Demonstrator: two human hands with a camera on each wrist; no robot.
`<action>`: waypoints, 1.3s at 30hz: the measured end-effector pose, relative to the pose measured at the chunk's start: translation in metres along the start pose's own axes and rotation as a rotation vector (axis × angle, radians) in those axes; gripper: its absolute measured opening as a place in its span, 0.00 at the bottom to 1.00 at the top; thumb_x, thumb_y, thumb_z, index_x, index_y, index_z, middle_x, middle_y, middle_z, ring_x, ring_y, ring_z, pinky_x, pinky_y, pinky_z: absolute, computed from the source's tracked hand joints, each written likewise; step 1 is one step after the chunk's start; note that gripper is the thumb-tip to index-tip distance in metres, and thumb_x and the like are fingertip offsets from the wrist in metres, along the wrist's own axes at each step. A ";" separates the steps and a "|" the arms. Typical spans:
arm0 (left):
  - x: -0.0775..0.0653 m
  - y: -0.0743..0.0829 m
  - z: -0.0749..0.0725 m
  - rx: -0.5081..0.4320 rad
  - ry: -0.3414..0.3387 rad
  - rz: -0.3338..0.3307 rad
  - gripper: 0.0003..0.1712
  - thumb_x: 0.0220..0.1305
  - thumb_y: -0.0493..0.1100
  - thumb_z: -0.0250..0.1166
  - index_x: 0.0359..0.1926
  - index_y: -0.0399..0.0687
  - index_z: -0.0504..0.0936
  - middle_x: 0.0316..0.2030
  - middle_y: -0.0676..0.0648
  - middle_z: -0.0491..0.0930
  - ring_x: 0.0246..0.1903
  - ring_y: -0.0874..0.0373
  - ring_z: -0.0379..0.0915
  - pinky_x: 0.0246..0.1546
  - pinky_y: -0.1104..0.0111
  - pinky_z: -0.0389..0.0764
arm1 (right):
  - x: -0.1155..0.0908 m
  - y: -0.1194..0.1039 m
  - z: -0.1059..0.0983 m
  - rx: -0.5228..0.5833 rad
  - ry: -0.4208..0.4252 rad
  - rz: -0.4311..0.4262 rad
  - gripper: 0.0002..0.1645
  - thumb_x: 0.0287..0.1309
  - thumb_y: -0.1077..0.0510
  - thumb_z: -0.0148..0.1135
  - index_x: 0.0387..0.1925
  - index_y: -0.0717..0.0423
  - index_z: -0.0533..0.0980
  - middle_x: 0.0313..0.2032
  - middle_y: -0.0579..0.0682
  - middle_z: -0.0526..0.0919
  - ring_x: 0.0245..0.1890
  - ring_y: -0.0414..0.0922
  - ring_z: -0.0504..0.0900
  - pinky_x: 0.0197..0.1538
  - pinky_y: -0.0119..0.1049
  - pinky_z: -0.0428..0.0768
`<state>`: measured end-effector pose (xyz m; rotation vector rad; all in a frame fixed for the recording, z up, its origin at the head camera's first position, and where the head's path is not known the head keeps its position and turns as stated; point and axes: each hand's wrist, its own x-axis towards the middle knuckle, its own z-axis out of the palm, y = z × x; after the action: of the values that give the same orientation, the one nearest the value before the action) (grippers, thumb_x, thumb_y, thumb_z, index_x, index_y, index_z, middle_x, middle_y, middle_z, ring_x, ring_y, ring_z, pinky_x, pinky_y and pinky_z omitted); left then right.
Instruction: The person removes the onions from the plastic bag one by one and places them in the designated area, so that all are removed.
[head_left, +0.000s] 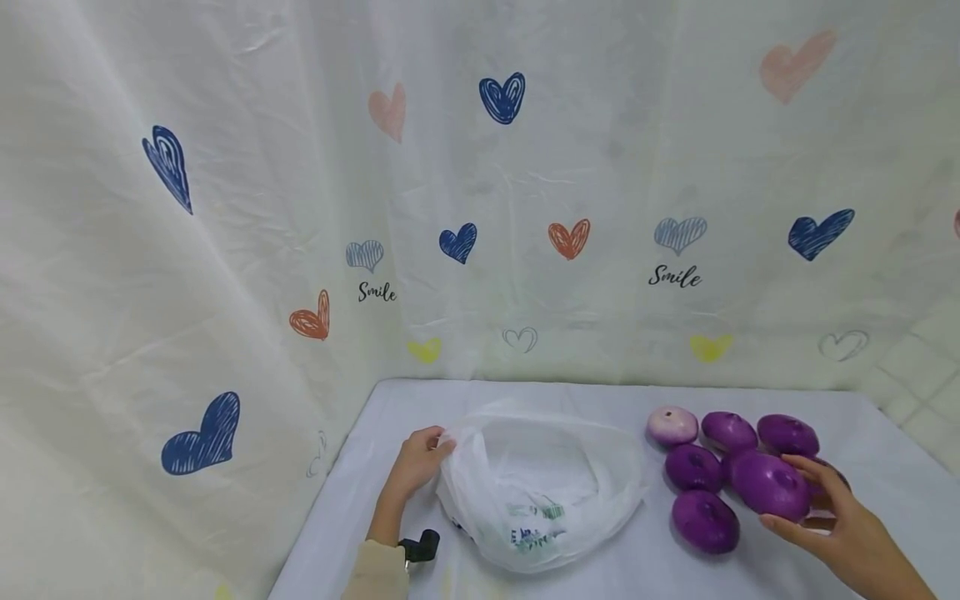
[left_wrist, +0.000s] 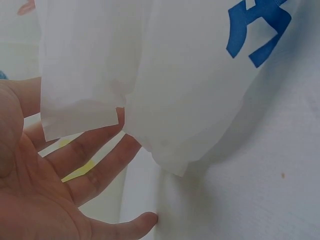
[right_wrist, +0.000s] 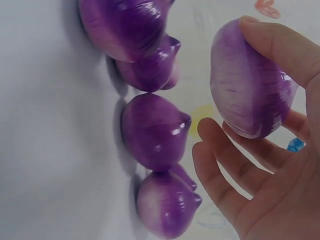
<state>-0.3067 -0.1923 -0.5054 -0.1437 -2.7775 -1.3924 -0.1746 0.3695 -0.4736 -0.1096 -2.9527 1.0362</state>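
Observation:
My left hand (head_left: 417, 467) grips the left edge of a white plastic bag (head_left: 468, 517) with green and blue print. The bag's mouth gapes toward the back. In the left wrist view, its thin film (left_wrist: 190, 95) hides the thumb tip and some fingertips. On the right, my right hand (head_left: 843, 525) holds a purple onion (head_left: 768, 483) between thumb and fingers, over the other onions. The right wrist view shows this onion (right_wrist: 250, 85) raised off the table, its side pale and glossy. Several purple onions (head_left: 705, 522) lie grouped beneath and beside it, with a paler one (head_left: 672, 426) at the back.
A white cloth covers the table (head_left: 607, 575). Behind it hangs a pale curtain (head_left: 600, 167) printed with hearts and the word Smile. A black device (head_left: 422, 546) is strapped at the left wrist. The bag stands left of the onions.

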 end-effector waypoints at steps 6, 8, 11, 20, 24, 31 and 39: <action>0.000 -0.001 0.000 -0.012 0.000 -0.008 0.16 0.72 0.50 0.64 0.52 0.46 0.84 0.47 0.43 0.86 0.40 0.54 0.77 0.39 0.60 0.78 | -0.001 0.015 0.007 -0.016 0.002 -0.022 0.60 0.63 0.38 0.68 0.76 0.67 0.45 0.61 0.80 0.62 0.51 0.68 0.78 0.35 0.28 0.80; 0.000 -0.001 0.001 -0.013 0.000 -0.010 0.16 0.72 0.50 0.64 0.52 0.46 0.84 0.46 0.43 0.86 0.39 0.54 0.77 0.39 0.60 0.78 | -0.002 0.019 0.009 -0.024 -0.003 -0.019 0.60 0.63 0.37 0.68 0.76 0.67 0.47 0.61 0.79 0.63 0.51 0.67 0.78 0.34 0.25 0.78; 0.000 -0.002 0.001 -0.015 0.001 -0.011 0.16 0.72 0.50 0.64 0.53 0.46 0.84 0.47 0.43 0.85 0.39 0.54 0.77 0.39 0.60 0.78 | -0.001 0.026 0.010 -0.034 -0.016 -0.016 0.61 0.62 0.36 0.68 0.76 0.66 0.47 0.62 0.79 0.63 0.51 0.66 0.78 0.35 0.26 0.79; 0.000 -0.001 -0.001 -0.010 0.005 -0.002 0.16 0.72 0.50 0.64 0.52 0.46 0.84 0.46 0.43 0.86 0.39 0.54 0.77 0.39 0.59 0.78 | 0.002 0.041 0.017 -0.053 -0.028 -0.042 0.57 0.63 0.39 0.69 0.74 0.67 0.49 0.61 0.81 0.65 0.47 0.57 0.83 0.35 0.28 0.80; 0.000 -0.001 -0.001 -0.004 0.003 -0.001 0.16 0.72 0.50 0.64 0.52 0.46 0.84 0.46 0.43 0.86 0.39 0.54 0.77 0.38 0.59 0.78 | 0.002 0.043 0.018 -0.059 -0.041 -0.063 0.55 0.63 0.41 0.69 0.73 0.66 0.50 0.61 0.81 0.66 0.47 0.50 0.83 0.36 0.28 0.80; -0.001 -0.001 -0.001 -0.019 -0.004 -0.015 0.17 0.72 0.50 0.64 0.54 0.45 0.84 0.46 0.43 0.86 0.40 0.54 0.77 0.39 0.58 0.79 | 0.004 0.048 0.020 -0.078 -0.104 -0.039 0.56 0.63 0.39 0.68 0.73 0.66 0.49 0.62 0.83 0.65 0.47 0.45 0.83 0.38 0.34 0.80; -0.001 0.000 -0.001 -0.022 0.002 -0.006 0.16 0.72 0.49 0.64 0.53 0.45 0.84 0.47 0.42 0.86 0.39 0.54 0.77 0.40 0.59 0.79 | 0.009 0.058 0.022 -0.045 -0.209 0.041 0.60 0.63 0.36 0.66 0.75 0.64 0.45 0.64 0.85 0.61 0.50 0.63 0.83 0.45 0.54 0.83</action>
<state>-0.3057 -0.1932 -0.5054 -0.1348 -2.7641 -1.4235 -0.1805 0.4015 -0.5276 -0.0660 -3.1742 1.0467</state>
